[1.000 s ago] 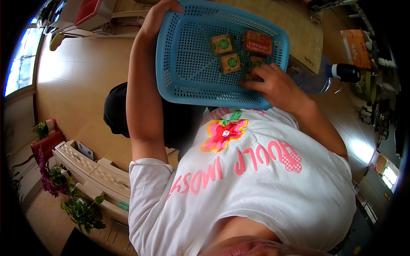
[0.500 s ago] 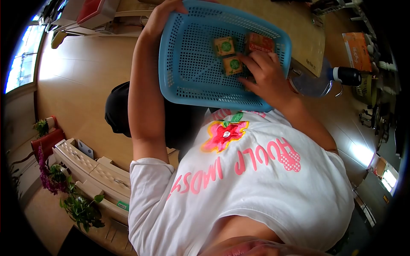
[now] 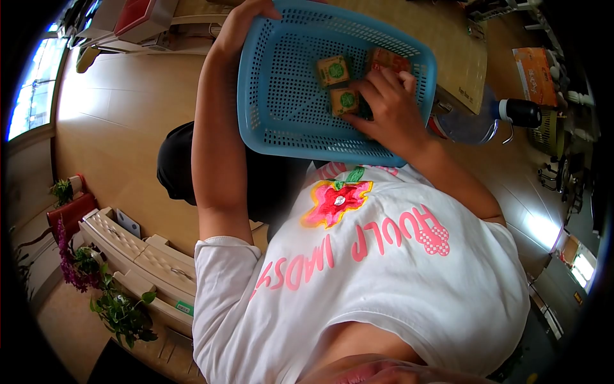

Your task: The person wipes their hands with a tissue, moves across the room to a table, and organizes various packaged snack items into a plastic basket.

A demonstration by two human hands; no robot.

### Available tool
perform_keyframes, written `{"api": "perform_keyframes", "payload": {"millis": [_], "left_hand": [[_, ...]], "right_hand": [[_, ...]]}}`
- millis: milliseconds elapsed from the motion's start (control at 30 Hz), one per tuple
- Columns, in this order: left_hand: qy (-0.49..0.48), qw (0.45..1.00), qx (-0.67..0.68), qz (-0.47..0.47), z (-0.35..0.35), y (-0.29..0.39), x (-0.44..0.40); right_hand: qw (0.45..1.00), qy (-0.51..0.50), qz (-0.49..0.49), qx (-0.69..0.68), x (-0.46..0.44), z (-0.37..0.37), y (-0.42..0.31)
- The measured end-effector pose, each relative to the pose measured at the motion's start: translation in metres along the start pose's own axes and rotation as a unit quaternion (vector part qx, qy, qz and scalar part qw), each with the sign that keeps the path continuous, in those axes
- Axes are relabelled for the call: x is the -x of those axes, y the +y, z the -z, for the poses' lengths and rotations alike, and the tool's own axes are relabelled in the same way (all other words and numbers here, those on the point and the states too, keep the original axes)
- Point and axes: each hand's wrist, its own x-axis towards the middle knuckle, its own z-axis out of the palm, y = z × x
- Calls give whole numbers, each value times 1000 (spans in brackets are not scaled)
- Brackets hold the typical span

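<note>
My left hand [image 3: 252,14] is closed over the far left corner of a blue plastic basket [image 3: 281,146] with perforated walls and floor. My right hand [image 3: 393,105] reaches into its right half. Thumb and index finger are closed around the right end of a small yellow-and-green box [image 3: 344,102]. A matching small box [image 3: 332,70] lies just beyond it, close to it. A red packet [image 3: 389,61] sits behind my curled fingers, partly covered by them. Whatever lies under my right palm is hidden.
A light wooden table [image 3: 457,57] stands beyond the basket at the right. Past it are a large clear bottle [image 3: 470,125] with a black-topped pump [image 3: 521,114] and an orange carton [image 3: 536,77]. Potted plants [image 3: 125,313] and a cream drawer unit [image 3: 144,256] are at lower left.
My right hand has shifted slightly left, its thumb and finger closing on the nearer small box. Both small boxes have slid a little left. My left hand and the basket stay put.
</note>
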Motion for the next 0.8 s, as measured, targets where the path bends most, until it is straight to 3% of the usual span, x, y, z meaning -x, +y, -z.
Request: {"api": "perform_keyframes", "payload": {"millis": [67,267,667,800], "left_hand": [[3,1000,-1,0,1,0,1],[10,1000,2,4,4,-1,-1],[-8,999,-33,0,-2,3,0],[2,999,-33,-3,1,1,-1]], "right_hand": [[999,32,-5,-32,-1,0,0],[996,-72,41,-35,10,8,1],[995,-79,-31,-54,19,12,13],[991,-119,22,-59,16,20,16]]}}
